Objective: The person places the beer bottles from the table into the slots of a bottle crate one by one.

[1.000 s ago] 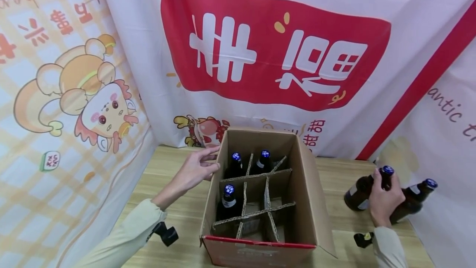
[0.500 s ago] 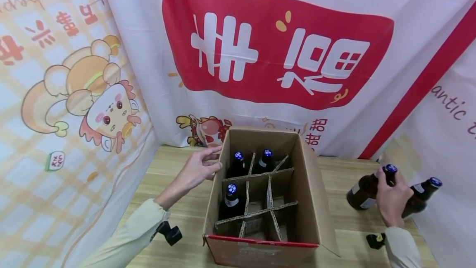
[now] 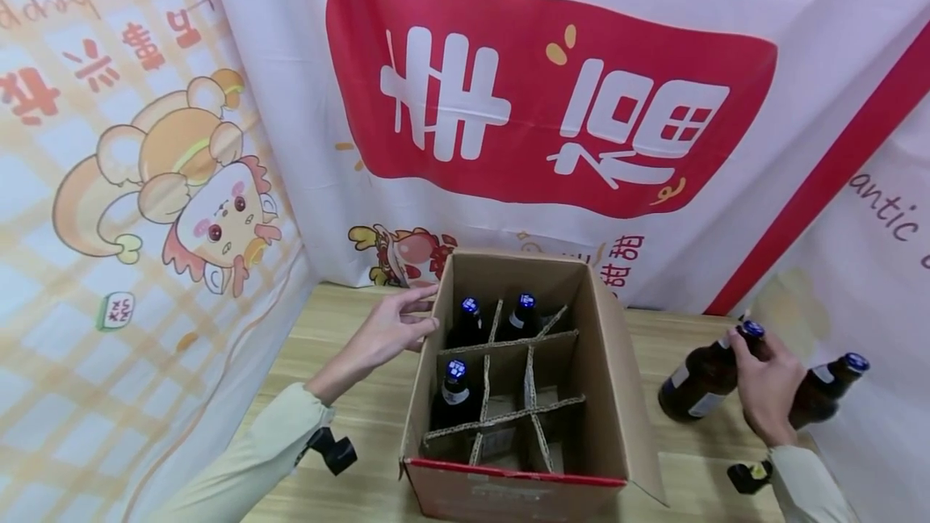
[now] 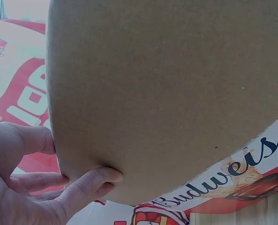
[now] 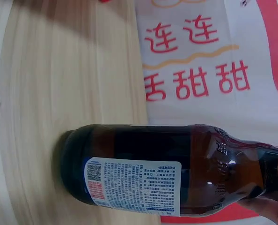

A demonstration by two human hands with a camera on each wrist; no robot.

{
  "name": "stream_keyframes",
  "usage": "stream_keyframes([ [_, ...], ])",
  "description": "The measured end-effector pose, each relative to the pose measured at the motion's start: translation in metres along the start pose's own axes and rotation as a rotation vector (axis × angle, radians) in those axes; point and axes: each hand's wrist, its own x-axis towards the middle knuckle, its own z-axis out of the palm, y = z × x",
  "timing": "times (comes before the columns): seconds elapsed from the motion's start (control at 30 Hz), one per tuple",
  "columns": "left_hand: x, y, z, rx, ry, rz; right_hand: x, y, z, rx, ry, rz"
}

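Off to the right of the cardboard box [image 3: 523, 499], at the wooden table [image 3: 690, 466], we've got a brown bottle [image 3: 699, 382] with its neck up and its long axis slanting in our head view: blue cap [image 3: 752, 329] towards the upper right, base towards the lower left. We can't tell if the base touches the wood. Our right hand [image 3: 772, 384] is clamped on the neck, just below the cap. The right wrist view gives us most of the bottle's side: dark see-through glass, raised lettering on the shoulder, and a white label [image 5: 134, 186] crammed with tiny print plus a QR code and a small red block. A second bottle [image 3: 815, 400] stands just beyond our hand, partly hidden by it, near the curtain [image 3: 879, 289].

As for the box, it's open on top and split up by cardboard dividers [image 3: 501, 422]. We count three blue-capped bottles in there: one at back left [image 3: 470, 329], one beside it in the same row [image 3: 521, 321], and one in the next row on the left [image 3: 456, 402]. Our left hand [image 3: 388, 328] touches the box's left wall towards the back, fingers apart and stretched out, with Budweiser lettering [image 4: 223, 176] showing below
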Motion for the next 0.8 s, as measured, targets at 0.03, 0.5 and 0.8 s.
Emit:
stream_keyframes([
  [0.03,0.000,0.000,0.000,-0.003,-0.003,0.001,0.000,-0.003,0.001,0.004,-0.008,0.007],
  [0.5,0.000,0.000,0.000,-0.012,-0.010,0.007,0.016,-0.081,-0.001,0.040,-0.110,-0.002],
  [0.8,0.002,-0.001,-0.001,0.000,0.002,0.007,0.036,-0.132,-0.006,0.109,-0.106,-0.134],
])
